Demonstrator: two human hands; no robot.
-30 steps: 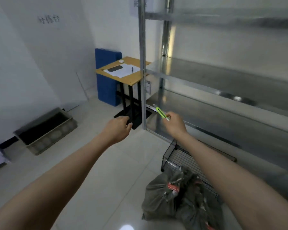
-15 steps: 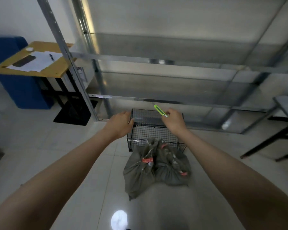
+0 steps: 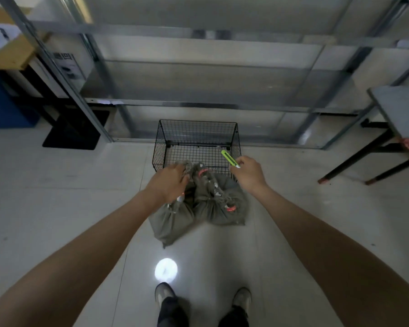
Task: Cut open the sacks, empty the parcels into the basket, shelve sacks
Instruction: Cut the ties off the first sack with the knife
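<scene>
Two grey-green sacks lie tied on the floor in front of me, the left sack (image 3: 172, 219) and the right sack (image 3: 224, 208), each closed with a red tie. My left hand (image 3: 169, 182) reaches down onto the bunched neck of the left sack, fingers curled around it. My right hand (image 3: 248, 172) pinches a lime-green utility knife (image 3: 229, 158) that points up and away, above the right sack. Just behind the sacks stands a black wire basket (image 3: 162, 140) with nothing visible inside.
A metal shelving rack (image 3: 198, 105) runs behind the basket. A wooden desk (image 3: 10, 55) and a blue box (image 3: 3, 102) are at the left, a grey table (image 3: 401, 109) with dark legs at the right. My feet (image 3: 165, 296) stand on pale floor tiles.
My view has turned right and tipped down onto the sacks and basket. Both hands have dropped lower; my left hand has come down onto the left sack's neck. The knife stays in my right hand.
</scene>
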